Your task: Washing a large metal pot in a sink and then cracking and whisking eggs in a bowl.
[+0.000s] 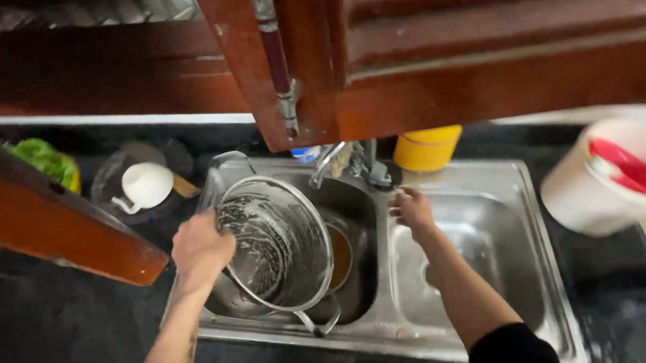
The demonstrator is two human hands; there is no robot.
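My left hand (201, 248) grips the rim of a large steel pot (278, 245) that is tilted on its side over the left basin of a double steel sink (497, 188). The pot's inside is streaked with white soap suds. My right hand (413, 211) reaches over the divider toward the base of the tap (337, 160), fingers curled, holding nothing that I can see. Beneath the pot lies another pan holding brownish water (340, 257).
Open wooden cupboard doors (272, 60) hang overhead, one at left (43, 224). A white cup (146, 184) sits in a dark pan at back left beside green leaves (43, 159). A yellow container (426, 148) stands behind the tap; a white bucket (615, 177) at right.
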